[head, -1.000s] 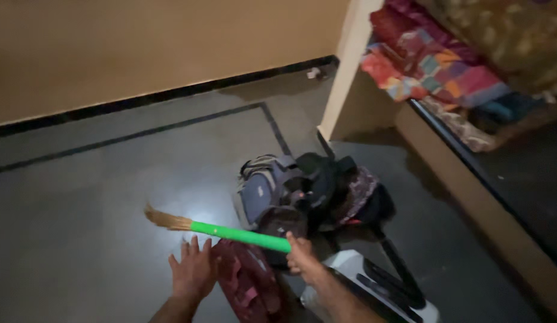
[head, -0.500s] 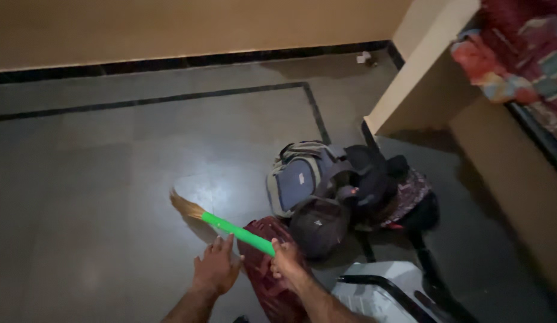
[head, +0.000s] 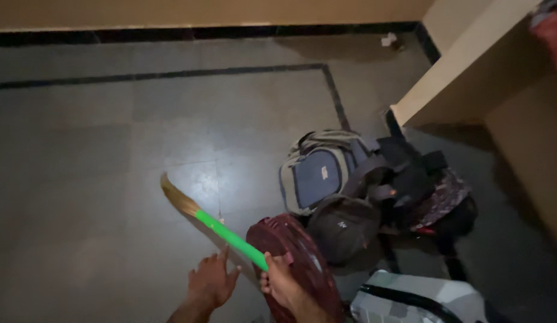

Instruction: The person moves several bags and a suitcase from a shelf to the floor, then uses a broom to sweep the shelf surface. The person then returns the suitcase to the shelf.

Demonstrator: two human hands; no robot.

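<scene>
So the grey tiled floor [head: 99, 179] takes up most of the view, with a thin dark inlay line running across it and a black skirting strip at 12 o'clock along the tan wall [head: 200, 11]. A tan partition [head: 470, 78] cuts in at about 2 o'clock. Out at 3 o'clock there's a heap of bags on the floor: a grey and blue backpack [head: 320, 173] leaning against a pile of black bags [head: 410, 185], with a smaller dark bag [head: 341, 230] just in front of it. A round maroon stool [head: 302, 263] sits at roughly 5 o'clock, touching that dark bag, and a white case [head: 410, 299] pokes in at the bottom edge. The broom [head: 218, 230] with the green handle slants from 6 up toward 9 o'clock, its straw end low over the floor. Right hand [head: 278, 284] is closed around the handle's lower end, right over the stool. Left hand [head: 212, 284] is open, fingers spread, holding nothing, just beside the handle.
</scene>
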